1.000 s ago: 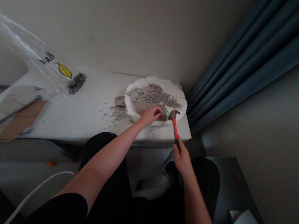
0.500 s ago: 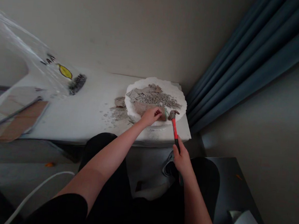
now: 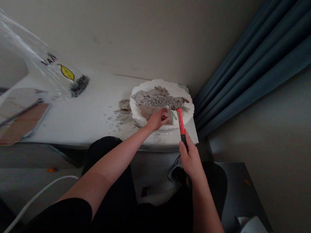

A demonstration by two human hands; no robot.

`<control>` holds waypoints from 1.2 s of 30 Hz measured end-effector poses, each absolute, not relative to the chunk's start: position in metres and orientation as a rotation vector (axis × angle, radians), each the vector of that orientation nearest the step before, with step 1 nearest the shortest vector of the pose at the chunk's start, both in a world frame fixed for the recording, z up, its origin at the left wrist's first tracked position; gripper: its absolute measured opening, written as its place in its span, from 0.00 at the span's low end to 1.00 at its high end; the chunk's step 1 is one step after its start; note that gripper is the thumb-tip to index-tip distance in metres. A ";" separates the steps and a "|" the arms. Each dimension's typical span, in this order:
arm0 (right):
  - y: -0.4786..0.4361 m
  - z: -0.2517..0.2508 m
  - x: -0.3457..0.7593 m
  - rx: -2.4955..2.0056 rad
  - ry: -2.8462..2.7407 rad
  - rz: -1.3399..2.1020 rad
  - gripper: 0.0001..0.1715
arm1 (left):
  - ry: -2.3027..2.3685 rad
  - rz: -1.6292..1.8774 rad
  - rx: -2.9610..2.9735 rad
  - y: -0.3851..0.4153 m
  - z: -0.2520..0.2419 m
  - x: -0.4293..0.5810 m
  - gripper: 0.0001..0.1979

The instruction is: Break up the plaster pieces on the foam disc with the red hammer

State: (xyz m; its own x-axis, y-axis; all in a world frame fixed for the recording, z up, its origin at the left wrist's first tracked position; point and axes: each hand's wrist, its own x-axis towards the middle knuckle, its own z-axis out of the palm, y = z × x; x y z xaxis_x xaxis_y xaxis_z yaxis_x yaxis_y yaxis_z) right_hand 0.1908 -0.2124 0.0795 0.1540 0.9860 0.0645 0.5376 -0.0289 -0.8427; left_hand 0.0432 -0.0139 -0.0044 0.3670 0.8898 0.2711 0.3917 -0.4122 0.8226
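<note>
Toward the right, the right grip [image 3: 190, 158] is closed round a red-and-black hammer [image 3: 181, 120], its head over a white tray [image 3: 136, 115]. The left grip [image 3: 156, 121] curls at a brown slab [image 3: 147, 111] in that tray; whether it pinches anything, I cannot tell. Grey rubble [image 3: 156, 101] lies beyond; a worktop [image 3: 90, 111] carries the tray.

Tray [image 3: 161, 83] stood at right end of table [image 3: 95, 115], curtain [image 3: 243, 70] beyond it, rubble [image 3: 155, 100] in tray's rear part, slab [image 3: 147, 111] before rubble, hammer head [image 3: 176, 104] at tray's right, debris [image 3: 125, 118] just left, plastic bag [image 3: 38, 55] farther left.
</note>
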 end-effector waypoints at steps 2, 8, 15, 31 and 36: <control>-0.209 0.079 0.188 -1.689 -1.507 0.785 0.35 | 1.104 0.971 1.939 -0.015 -0.003 0.043 0.20; -0.213 0.072 0.184 -1.724 -1.534 0.747 0.35 | 1.100 0.986 1.896 -0.015 -0.004 0.044 0.22; -0.216 0.068 0.184 -1.752 -1.549 0.737 0.36 | 1.080 1.000 1.894 -0.013 -0.006 0.045 0.21; -0.216 0.068 0.184 -1.782 -1.548 0.706 0.35 | 1.078 1.020 1.912 -0.014 -0.007 0.044 0.20; -0.220 0.065 0.182 -1.818 -1.541 0.723 0.35 | 1.090 0.996 1.933 -0.014 -0.009 0.043 0.20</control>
